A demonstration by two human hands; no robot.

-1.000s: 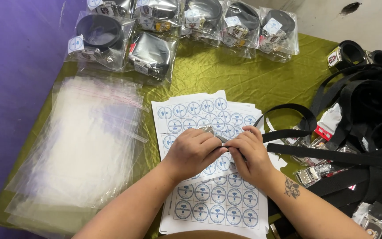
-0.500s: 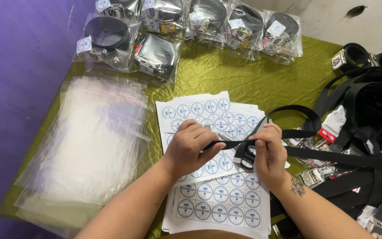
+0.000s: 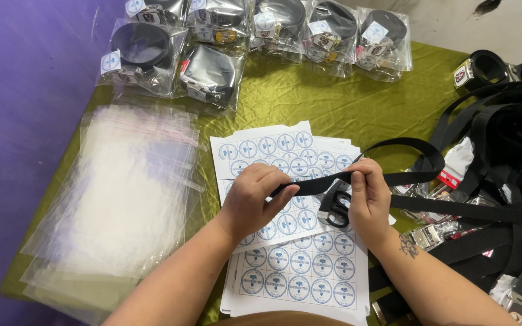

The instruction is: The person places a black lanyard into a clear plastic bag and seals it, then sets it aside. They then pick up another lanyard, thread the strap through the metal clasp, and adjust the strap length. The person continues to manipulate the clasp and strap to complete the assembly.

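Black belt (image 3: 357, 178), olive-green cloth (image 3: 333, 96)

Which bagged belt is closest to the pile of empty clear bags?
The bagged belt at far left, the end of the row: it lies just above the empty clear bags.

L hand (image 3: 255, 196) fingers curled, pinching; R hand (image 3: 367, 196) pinching too, wrist bent; forearms converge, thumbs prob. on top.

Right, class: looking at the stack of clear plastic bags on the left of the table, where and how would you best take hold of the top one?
Probably pinch a corner of the clear plastic bags from above, on the side nearest the sticker sheets. They lie flat and fanned, so edges are exposed there.
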